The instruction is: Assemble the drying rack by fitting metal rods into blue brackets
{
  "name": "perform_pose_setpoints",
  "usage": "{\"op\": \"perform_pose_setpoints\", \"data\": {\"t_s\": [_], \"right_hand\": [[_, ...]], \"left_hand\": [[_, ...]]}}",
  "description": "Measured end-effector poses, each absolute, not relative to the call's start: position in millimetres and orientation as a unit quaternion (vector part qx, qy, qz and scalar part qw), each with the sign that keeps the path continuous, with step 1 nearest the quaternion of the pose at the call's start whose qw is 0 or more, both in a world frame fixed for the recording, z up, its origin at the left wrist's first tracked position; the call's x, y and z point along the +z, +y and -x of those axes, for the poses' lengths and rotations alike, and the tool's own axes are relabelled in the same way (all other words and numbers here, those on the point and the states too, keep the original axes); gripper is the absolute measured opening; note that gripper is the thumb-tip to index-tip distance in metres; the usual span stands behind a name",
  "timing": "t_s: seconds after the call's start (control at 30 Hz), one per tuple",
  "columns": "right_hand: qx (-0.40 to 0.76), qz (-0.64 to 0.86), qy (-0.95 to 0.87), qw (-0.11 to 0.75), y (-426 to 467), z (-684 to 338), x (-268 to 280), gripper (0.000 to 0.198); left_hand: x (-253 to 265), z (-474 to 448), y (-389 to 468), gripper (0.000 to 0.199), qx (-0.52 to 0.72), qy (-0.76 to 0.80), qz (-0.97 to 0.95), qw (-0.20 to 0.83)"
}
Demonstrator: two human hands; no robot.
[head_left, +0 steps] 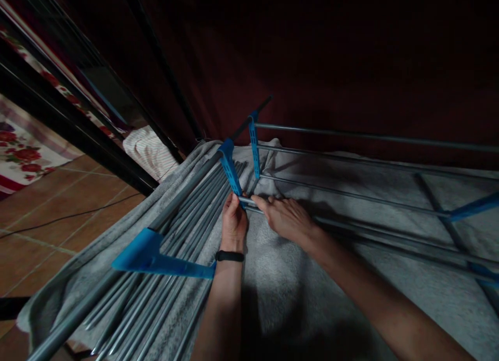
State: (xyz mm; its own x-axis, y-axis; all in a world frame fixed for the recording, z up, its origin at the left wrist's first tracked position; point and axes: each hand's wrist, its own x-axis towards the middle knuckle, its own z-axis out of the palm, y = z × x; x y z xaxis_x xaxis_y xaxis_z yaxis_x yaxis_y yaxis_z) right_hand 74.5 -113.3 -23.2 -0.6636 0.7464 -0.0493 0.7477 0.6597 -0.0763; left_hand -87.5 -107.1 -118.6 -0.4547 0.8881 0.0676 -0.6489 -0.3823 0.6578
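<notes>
My left hand (234, 221), with a dark band on the wrist, closes around the lower end of a blue plastic bracket (232, 171). In my right hand (286, 215) is the end of a thin grey metal rod (246, 200), gripped close to the bracket's foot and meeting it there. The exact joint is partly covered by my fingers. That bracket is fixed on a thicker grey pole (187, 192). A second blue bracket (254, 148) stands behind it, with several rods running right. Nearer to me, a third blue bracket (156, 257) sits on the same pole.
Several loose metal rods (156, 298) lie on a grey blanket (280, 278) at the left. More blue brackets (475, 208) join the rods at far right. A dark red curtain (331, 54) hangs behind. Black metal bars (78, 127) slant above the tiled floor (70, 210).
</notes>
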Motion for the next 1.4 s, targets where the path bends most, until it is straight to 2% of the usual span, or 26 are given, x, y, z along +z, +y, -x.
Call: {"op": "perform_pose_setpoints", "data": {"t_s": [0.27,0.77,1.2,1.4], "right_hand": [[-0.067,-0.412,0.906,-0.066,-112,-40,-25,0.041],[-0.132,-0.401,0.903,-0.074,-94,-41,-22,0.037],[-0.098,-0.443,0.888,-0.077,-96,-37,-38,0.038],[-0.076,-0.449,0.887,-0.080,-97,-35,-40,0.038]], "left_hand": [[-123,87,-108,0.020,0.802,0.283,-0.198,0.487],[-123,83,-104,0.024,0.809,0.293,-0.190,0.472],[-127,77,-104,0.032,0.825,0.315,-0.218,0.415],[-129,72,-104,0.026,0.830,0.312,-0.211,0.411]]}}
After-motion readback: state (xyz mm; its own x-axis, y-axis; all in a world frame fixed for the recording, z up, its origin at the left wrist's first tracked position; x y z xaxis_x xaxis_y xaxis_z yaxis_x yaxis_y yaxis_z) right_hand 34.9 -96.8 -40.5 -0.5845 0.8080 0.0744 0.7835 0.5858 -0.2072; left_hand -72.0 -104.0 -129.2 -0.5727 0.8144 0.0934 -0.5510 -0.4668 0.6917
